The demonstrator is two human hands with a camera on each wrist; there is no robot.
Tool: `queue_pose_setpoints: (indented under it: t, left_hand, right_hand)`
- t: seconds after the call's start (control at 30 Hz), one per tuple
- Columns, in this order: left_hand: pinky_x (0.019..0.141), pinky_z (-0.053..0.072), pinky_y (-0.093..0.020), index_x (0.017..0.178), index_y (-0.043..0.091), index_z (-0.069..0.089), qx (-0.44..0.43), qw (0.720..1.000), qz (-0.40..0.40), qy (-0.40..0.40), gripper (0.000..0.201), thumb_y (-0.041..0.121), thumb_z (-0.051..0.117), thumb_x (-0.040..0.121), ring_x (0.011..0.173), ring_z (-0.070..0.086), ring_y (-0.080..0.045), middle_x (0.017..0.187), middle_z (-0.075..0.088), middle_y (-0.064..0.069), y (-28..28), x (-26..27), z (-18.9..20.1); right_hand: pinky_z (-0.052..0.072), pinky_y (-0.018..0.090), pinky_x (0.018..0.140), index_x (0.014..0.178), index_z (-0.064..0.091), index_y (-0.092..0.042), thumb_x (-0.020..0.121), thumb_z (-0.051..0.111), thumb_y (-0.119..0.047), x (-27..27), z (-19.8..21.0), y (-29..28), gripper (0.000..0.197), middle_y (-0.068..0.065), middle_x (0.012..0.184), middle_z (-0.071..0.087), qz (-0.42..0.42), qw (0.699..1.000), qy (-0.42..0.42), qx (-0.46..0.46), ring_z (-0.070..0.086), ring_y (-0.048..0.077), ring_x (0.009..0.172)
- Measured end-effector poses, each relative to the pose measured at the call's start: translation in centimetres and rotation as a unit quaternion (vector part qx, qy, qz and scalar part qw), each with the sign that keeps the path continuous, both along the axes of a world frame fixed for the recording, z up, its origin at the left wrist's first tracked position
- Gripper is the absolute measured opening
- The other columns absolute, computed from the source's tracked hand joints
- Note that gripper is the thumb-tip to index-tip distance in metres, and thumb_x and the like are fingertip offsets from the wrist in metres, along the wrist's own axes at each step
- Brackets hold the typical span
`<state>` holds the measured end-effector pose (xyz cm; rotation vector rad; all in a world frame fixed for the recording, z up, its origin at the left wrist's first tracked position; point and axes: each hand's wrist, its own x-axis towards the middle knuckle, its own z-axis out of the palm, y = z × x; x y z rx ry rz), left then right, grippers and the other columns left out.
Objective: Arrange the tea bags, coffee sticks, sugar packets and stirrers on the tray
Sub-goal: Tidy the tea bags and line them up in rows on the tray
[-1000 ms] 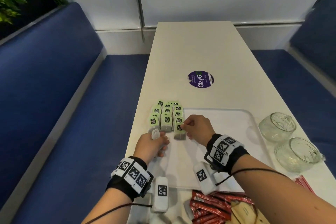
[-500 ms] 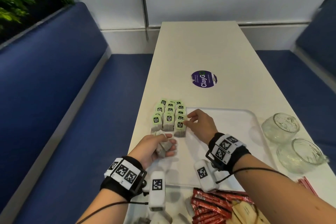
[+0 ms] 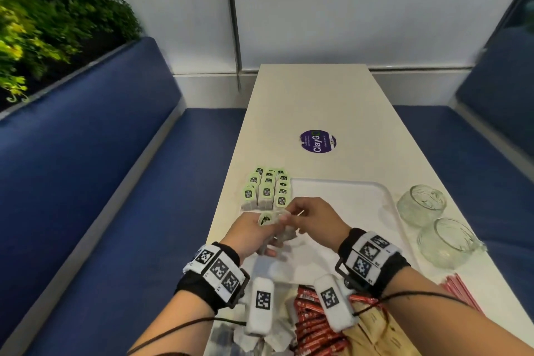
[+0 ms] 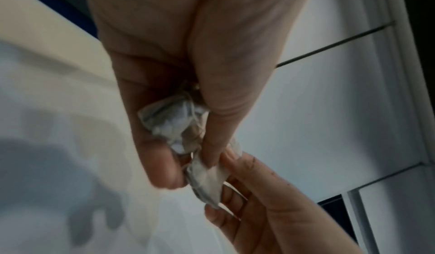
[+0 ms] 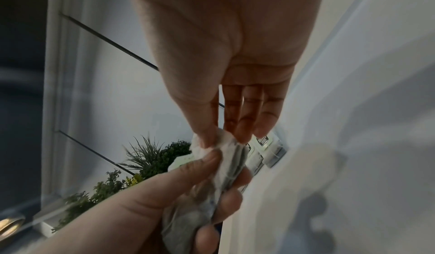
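Hands: left hand (image 3: 250, 233) is gripping small white paper tea bags (image 4: 173, 123) in curled fingers, above the near left corner of the flat white plastic tray (image 3: 358, 196); right hand (image 3: 315, 218) is pinching one white tea bag (image 5: 227, 151) between thumb and fingertips, pulling at the bundle.
Rows: green-tagged tea bags (image 3: 267, 191) are standing upright in three rows at the tray's far left corner.
Worktop: long cream worktop (image 3: 318, 101) is carrying the tray.
Near edge: red coffee sticks (image 3: 315, 326), brown sugar packets (image 3: 375, 329) and thin red stirrers (image 3: 459, 289) are lying off the tray.
Right side: two clear glass jars (image 3: 433, 220) are sitting beside the tray.
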<state>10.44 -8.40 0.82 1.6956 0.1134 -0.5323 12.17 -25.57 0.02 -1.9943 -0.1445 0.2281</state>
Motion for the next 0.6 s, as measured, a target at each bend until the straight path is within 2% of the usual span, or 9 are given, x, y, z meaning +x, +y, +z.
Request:
queue_pose_setpoints:
  t: [0.1, 0.27, 0.33, 0.43, 0.53, 0.6]
  left_hand:
    - [0.046, 0.047, -0.022, 0.093, 0.005, 0.071, 0.081, 0.995, 0.047, -0.032, 0.010, 0.008, 0.063, 0.089, 0.057, 0.060, -0.012, 0.076, 0.071, -0.008, 0.2, -0.5, 0.0]
    - [0.046, 0.046, -0.021, 0.092, 0.014, 0.073, 0.095, 0.990, 0.060, -0.082, 0.009, 0.016, 0.069, 0.084, 0.063, 0.063, -0.012, 0.083, 0.075, -0.005, -0.7, -1.5, 0.4]
    - [0.047, 0.047, -0.022, 0.091, 0.019, 0.073, 0.100, 0.989, 0.044, -0.099, 0.009, 0.019, 0.071, 0.083, 0.065, 0.064, -0.012, 0.080, 0.075, -0.003, -1.3, -1.6, 0.4]
    - [0.047, 0.048, -0.023, 0.087, 0.016, 0.073, 0.123, 0.985, 0.035, -0.119, 0.008, 0.020, 0.069, 0.081, 0.064, 0.063, -0.013, 0.079, 0.073, -0.009, -1.8, -1.4, 0.3]
    - [0.046, 0.050, -0.025, 0.080, 0.015, 0.072, 0.135, 0.983, 0.045, -0.118, 0.011, 0.015, 0.063, 0.086, 0.061, 0.062, -0.014, 0.075, 0.073, -0.009, -1.4, -0.9, -0.1]
    - [0.046, 0.051, -0.026, 0.080, 0.015, 0.072, 0.137, 0.984, 0.052, -0.105, 0.014, 0.011, 0.061, 0.087, 0.061, 0.062, -0.016, 0.077, 0.074, -0.012, -0.9, -0.4, -0.5]
  right_hand:
    - [0.053, 0.025, 0.056, 0.076, 0.061, -0.010, 0.085, 0.071, -0.017, -0.5, 0.3, -0.2, 0.015, 0.008, 0.070, 0.066, -0.061, 0.998, -0.007, -0.004, 0.063, 0.017, 0.058]
    - [0.059, 0.040, 0.067, 0.079, 0.055, -0.008, 0.087, 0.067, -0.018, -1.3, 0.5, 0.0, 0.018, 0.011, 0.069, 0.071, -0.085, 0.995, -0.010, -0.045, 0.070, 0.023, 0.059]
    - [0.059, 0.039, 0.067, 0.079, 0.055, -0.006, 0.085, 0.069, -0.021, -1.6, 0.7, 0.4, 0.021, 0.012, 0.070, 0.072, -0.083, 0.996, -0.004, -0.032, 0.070, 0.025, 0.062]
    - [0.058, 0.032, 0.065, 0.082, 0.062, -0.004, 0.086, 0.069, -0.026, -1.8, 1.0, 0.9, 0.024, 0.011, 0.075, 0.073, -0.073, 0.997, 0.006, -0.014, 0.070, 0.023, 0.063]
    - [0.060, 0.035, 0.066, 0.085, 0.067, -0.004, 0.090, 0.066, -0.023, -1.3, 0.8, 0.7, 0.020, 0.011, 0.075, 0.072, -0.061, 0.998, 0.007, -0.013, 0.068, 0.021, 0.061]
    - [0.057, 0.035, 0.060, 0.090, 0.067, -0.011, 0.088, 0.067, -0.023, -0.6, 0.1, 0.3, 0.012, 0.005, 0.077, 0.068, -0.072, 0.997, -0.009, -0.037, 0.063, 0.017, 0.059]
